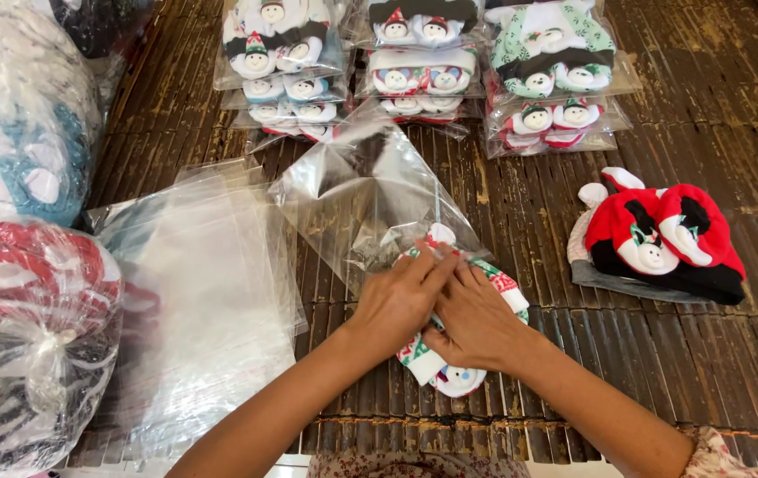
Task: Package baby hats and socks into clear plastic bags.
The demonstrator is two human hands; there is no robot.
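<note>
My left hand (pixel 399 296) and my right hand (pixel 476 320) press together on a folded pair of white snowman socks (pixel 450 376) with green and red trim. The socks lie on the dark slatted mat with their far end at the mouth of a clear plastic bag (pixel 365 199). My left fingers pinch the bag's edge against the socks. My right hand grips the socks from the right side. The bag stretches away from me, empty and crinkled.
A stack of flat clear bags (pixel 206 292) lies to the left. Big sacks of socks (pixel 25 345) fill the far left. Bagged sock pairs (pixel 419 66) line the back. A loose red and black sock pile (pixel 662 239) sits at right.
</note>
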